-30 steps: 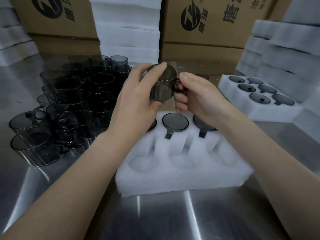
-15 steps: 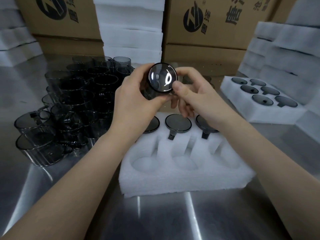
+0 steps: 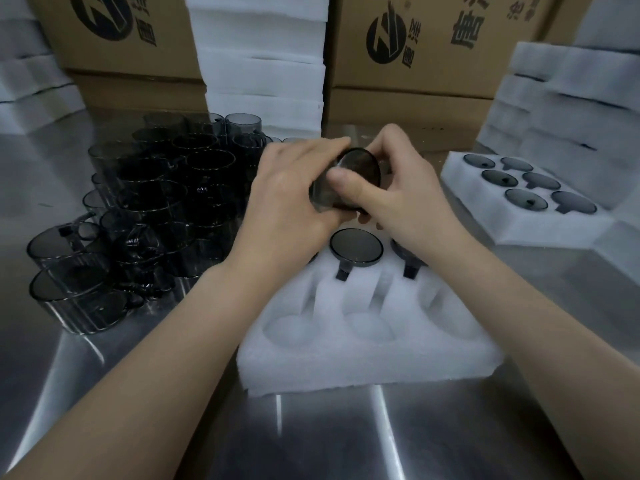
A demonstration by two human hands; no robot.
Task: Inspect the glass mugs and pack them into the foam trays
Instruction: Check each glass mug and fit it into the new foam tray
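Note:
Both hands hold one smoky glass mug (image 3: 360,169) tilted on its side above the far row of the white foam tray (image 3: 363,362). My left hand (image 3: 287,202) wraps its left side; my right hand (image 3: 405,188) grips the right, thumb across the glass. The tray's far row holds mugs upside down: one in the middle pocket (image 3: 356,250), another to its right (image 3: 407,258) partly hidden under my right wrist. The left far pocket is mostly hidden by my left hand. The three near pockets are bare foam. A pile of loose dark mugs (image 3: 149,209) stands to the left.
A filled foam tray (image 3: 540,223) with several mugs lies at the right. Stacks of foam trays stand at the back centre (image 3: 259,60), the right (image 3: 571,109) and the far left. Cardboard boxes (image 3: 433,43) line the back. The steel table (image 3: 329,438) runs to the near edge.
The mug was turned from side-on to base facing me, then tilted and lowered a little toward the tray. Both hands stayed on it.

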